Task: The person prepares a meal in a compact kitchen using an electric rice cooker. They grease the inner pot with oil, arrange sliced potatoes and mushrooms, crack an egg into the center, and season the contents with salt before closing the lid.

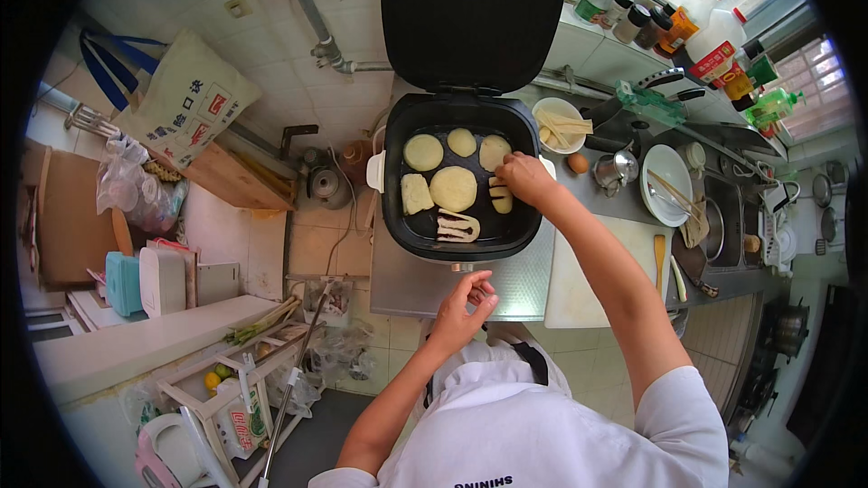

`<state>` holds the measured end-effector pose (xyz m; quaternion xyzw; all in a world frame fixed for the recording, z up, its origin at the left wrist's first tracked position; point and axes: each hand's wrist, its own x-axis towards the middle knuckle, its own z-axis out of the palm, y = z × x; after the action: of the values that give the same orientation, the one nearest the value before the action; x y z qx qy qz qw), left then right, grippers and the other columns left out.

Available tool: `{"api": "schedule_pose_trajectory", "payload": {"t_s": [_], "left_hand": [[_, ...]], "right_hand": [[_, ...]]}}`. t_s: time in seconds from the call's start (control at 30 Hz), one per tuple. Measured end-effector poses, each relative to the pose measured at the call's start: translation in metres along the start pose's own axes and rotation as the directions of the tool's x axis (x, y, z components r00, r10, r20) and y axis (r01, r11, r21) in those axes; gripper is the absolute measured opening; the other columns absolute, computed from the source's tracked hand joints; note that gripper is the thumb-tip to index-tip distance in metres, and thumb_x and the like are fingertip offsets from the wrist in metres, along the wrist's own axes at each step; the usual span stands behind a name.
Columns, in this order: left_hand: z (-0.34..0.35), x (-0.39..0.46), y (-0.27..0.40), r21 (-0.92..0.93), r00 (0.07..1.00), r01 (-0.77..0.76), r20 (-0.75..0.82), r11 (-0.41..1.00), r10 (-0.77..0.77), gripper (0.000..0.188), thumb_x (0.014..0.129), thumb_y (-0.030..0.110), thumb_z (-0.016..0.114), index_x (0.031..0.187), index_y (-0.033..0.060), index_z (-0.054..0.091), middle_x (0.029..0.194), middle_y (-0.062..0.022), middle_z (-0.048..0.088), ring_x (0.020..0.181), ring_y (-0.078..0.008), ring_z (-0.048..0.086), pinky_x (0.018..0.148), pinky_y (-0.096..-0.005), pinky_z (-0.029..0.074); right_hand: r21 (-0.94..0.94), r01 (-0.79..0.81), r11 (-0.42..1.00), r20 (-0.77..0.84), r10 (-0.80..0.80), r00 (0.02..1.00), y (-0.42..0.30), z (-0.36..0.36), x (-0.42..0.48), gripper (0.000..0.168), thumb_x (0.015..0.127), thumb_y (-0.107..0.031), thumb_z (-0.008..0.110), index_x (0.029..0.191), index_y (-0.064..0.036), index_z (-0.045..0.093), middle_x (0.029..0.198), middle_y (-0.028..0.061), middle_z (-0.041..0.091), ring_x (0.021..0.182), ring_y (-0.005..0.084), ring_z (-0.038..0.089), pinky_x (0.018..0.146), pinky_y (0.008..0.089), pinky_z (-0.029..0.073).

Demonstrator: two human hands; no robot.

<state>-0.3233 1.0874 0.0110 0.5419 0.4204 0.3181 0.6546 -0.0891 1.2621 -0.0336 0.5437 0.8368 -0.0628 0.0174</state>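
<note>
An electric griddle pan (pixel 462 254) stands on the counter with its black lid (pixel 475 17) raised. Several round flat dough cakes (pixel 453 189) lie in it, with a squarish piece (pixel 416 194) at the left and a dark-striped piece (pixel 458 226) near the front. My right hand (pixel 521 176) reaches over the pan's right side, its fingertips at a dark-striped dough piece (pixel 501 198) and close to a round cake (pixel 495 152); whether it grips either cannot be told. Before the pan's front knob, my left hand (pixel 468 305) hangs with fingers loosely curled and apart, holding nothing.
Right of the pan are a bowl of pale strips (pixel 560 123), an egg (pixel 578 163), a metal pot (pixel 615 171) and a large white dish with chopsticks (pixel 666 186). A white cutting board (pixel 583 278) lies at the counter's front, a wooden spatula (pixel 659 261) on it. Knife handles (pixel 663 77) stick up behind.
</note>
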Motion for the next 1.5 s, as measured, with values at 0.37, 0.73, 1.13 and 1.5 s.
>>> {"api": "schedule_pose_trajectory", "payload": {"t_s": [0.37, 0.73, 1.13, 1.5], "left_hand": [[-0.003, 0.011, 0.086, -0.937, 0.996, 0.093, 0.086, 0.337, -0.036, 0.084, 0.090, 0.066, 0.019, 0.143, 0.0003, 0.022, 0.146, -0.0171, 0.027, 0.137, -0.0292, 0.024, 0.113, -0.0391, 0.016], [0.071, 0.010, 0.091, -0.578, 0.930, 0.310, 0.349, 0.755, -0.114, 0.073, 0.096, 0.054, 0.022, 0.144, 0.0015, 0.012, 0.148, -0.0141, 0.024, 0.136, -0.0232, 0.025, 0.113, -0.0367, 0.016], [0.129, 0.014, 0.035, -0.225, 0.805, 0.536, 0.425, 0.814, -0.413, 0.056, 0.096, 0.025, 0.045, 0.141, 0.0022, 0.021, 0.133, -0.0139, 0.041, 0.118, -0.0221, 0.048, 0.100, -0.0360, 0.038], [0.160, 0.027, 0.020, -0.187, 0.793, 0.566, 0.388, 0.803, -0.469, 0.045, 0.097, 0.027, 0.044, 0.134, 0.0027, 0.034, 0.127, -0.0111, 0.049, 0.115, -0.0192, 0.050, 0.097, -0.0344, 0.040]], "right_hand": [[0.304, 0.407, 0.862, -0.443, -0.250, 0.861, -0.189, -0.108, -0.123, 0.053, 0.085, -0.035, 0.054, 0.123, 0.002, 0.050, 0.130, 0.0192, 0.047, 0.124, 0.0324, 0.044, 0.104, 0.0407, 0.035], [0.311, 0.235, 0.921, -0.681, 0.044, 0.731, -0.105, -0.066, -0.174, 0.050, 0.094, -0.041, 0.040, 0.119, -0.001, 0.054, 0.117, 0.0144, 0.057, 0.110, 0.0305, 0.054, 0.097, 0.0415, 0.041], [0.385, -0.853, 0.352, -0.192, 0.935, 0.299, 0.059, 0.090, -0.373, 0.053, 0.075, -0.005, 0.064, 0.125, 0.000, 0.047, 0.109, 0.0191, 0.048, 0.100, 0.0339, 0.050, 0.087, 0.0431, 0.043], [0.195, -0.930, 0.312, -0.119, 0.949, 0.293, 0.125, 0.122, -0.431, 0.024, 0.073, -0.003, 0.054, 0.097, -0.002, 0.052, 0.095, 0.0176, 0.055, 0.093, 0.0367, 0.054, 0.079, 0.0473, 0.045]]}}
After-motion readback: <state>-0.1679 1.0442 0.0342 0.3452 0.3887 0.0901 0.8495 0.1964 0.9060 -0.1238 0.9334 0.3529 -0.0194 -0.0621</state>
